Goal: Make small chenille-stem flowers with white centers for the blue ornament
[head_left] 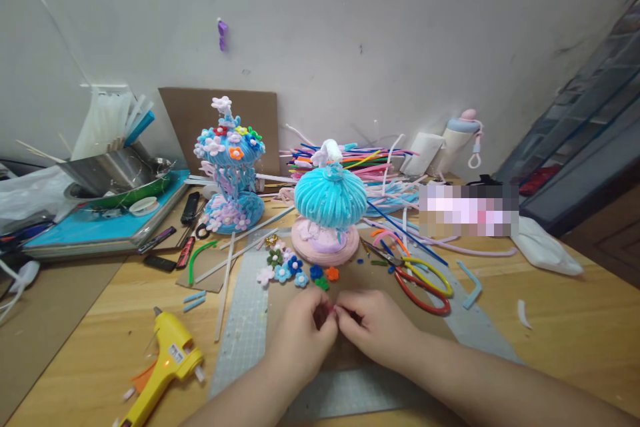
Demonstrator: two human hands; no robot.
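Left hand (307, 328) and right hand (379, 325) meet above the brown board (350, 355), in front of the turquoise dome (330, 197) and its pink base (301, 247). Grip status: on each hand, thumb and index finger appear pinched together on a small pink piece (334, 310), which sits between the two sets of fingertips. The fingers cover most of it; its exact shape cannot be told. Step in hand, by judgement: two-handed fine shaping of this piece. The next move calls for a light, steady pinch from one hand while the other bends or presses the piece. The small flowers (283, 271) lie just beyond the left hand; the scissors (399, 261) lie beyond the right. The yellow glue gun (177, 347) rests on the tabletop (575, 347), left of the left forearm; neither hand touches it.
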